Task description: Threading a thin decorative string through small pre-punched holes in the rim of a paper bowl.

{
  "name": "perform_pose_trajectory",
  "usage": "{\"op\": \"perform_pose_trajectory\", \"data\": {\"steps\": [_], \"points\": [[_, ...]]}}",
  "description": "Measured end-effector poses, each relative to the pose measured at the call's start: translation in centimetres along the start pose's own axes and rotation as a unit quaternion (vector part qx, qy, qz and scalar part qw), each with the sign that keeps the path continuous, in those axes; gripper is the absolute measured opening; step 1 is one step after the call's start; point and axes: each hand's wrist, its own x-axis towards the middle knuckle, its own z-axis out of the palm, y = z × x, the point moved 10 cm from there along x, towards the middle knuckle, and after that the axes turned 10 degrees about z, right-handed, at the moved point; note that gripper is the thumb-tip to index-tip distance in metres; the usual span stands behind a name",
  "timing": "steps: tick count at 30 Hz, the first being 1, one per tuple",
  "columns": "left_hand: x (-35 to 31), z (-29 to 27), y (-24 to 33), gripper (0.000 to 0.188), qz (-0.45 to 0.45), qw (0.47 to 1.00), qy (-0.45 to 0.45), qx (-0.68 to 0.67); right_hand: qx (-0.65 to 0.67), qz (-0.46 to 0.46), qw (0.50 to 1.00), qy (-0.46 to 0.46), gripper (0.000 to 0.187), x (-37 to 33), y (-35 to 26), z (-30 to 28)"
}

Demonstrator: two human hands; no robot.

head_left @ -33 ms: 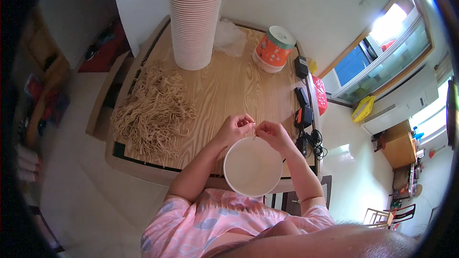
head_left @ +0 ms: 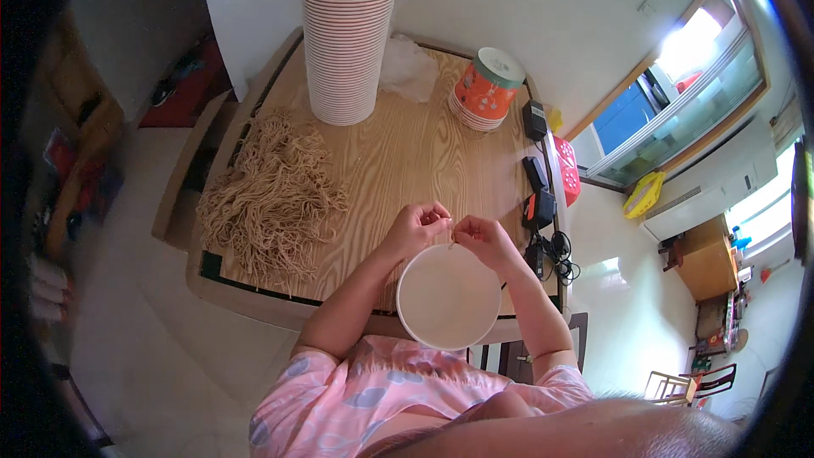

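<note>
A white paper bucket (head_left: 449, 298), open end up, stands at the near edge of the table in front of my body. At its far rim my left hand (head_left: 418, 227) and my right hand (head_left: 482, 239) are close together, fingertips pinched. A short bit of thin beige cord (head_left: 451, 243) shows at the rim below my right fingertips. My left fingers pinch at the same spot, and what lies between them is too small to see well. To the left on the table lies a loose heap of beige cords (head_left: 275, 195).
A tall stack of white paper buckets (head_left: 348, 42) stands at the back left beside a crumpled clear plastic bag (head_left: 409, 66). Farther right is a short upside-down stack of orange buckets (head_left: 485, 93). Black power adapters (head_left: 538, 208) and coiled cables (head_left: 560, 254) line the table's right edge.
</note>
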Motion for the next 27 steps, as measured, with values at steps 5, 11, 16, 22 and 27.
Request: {"op": "perform_pose_trajectory", "data": {"steps": [5,11,16,22,27], "points": [[0.4,-2.1,0.1,0.007,0.050,0.994,0.089,0.035,0.051,0.027,0.997,-0.049,0.014,0.0,-0.2,1.3],[0.7,-1.5,0.2,0.009,0.059,0.995,0.076,0.031,0.074,0.104,0.991,-0.039,0.020,0.0,-1.1,1.1],[1.3,-1.2,-0.4,0.007,0.050,0.995,0.074,-0.034,0.055,0.056,0.993,-0.088,0.022,1.8,-0.1,1.8],[0.9,-1.0,-1.3,0.009,0.004,1.000,-0.001,-0.014,0.123,0.061,0.985,-0.100,0.019,2.1,0.3,1.4],[0.1,-1.7,1.5,0.012,0.073,0.984,-0.046,0.157,0.104,0.070,0.988,-0.090,0.017,1.8,0.7,1.2]]}}
